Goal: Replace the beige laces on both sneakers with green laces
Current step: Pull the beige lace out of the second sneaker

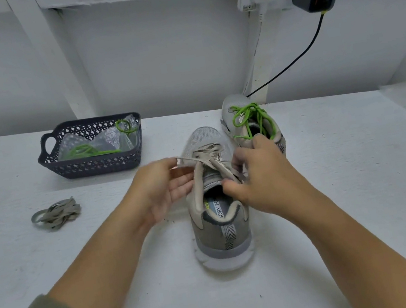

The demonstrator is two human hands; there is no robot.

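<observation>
The near sneaker stands closest to the person on the counter, heel toward them and toe pointing away. It carries the beige lace, so this is the 1 shoe left to strip.

Both hands are on it, apart, 1 on each side of the tongue. The left hand pinches a strand of that lace drawn out to the shoe's left. The right hand pinches the lace by the upper eyelets on the shoe's right, thumb against fingers.

To do this step well, I would work the crossings loose row by row from the top down, rather than hauling on 1 end. A flat lace like this looks likely to bunch and jam in an eyelet. 1 hand should steady the shoe so that it does not skid or tip while the other feeds slack through.

Off to the left, well apart from the shoe, lies the loose beige lace in a bundle. Farther back, the basket holds the spare green lace on a clear plastic bag.

Just beyond the right hand stands the far sneaker, which already wears its green laces.
</observation>
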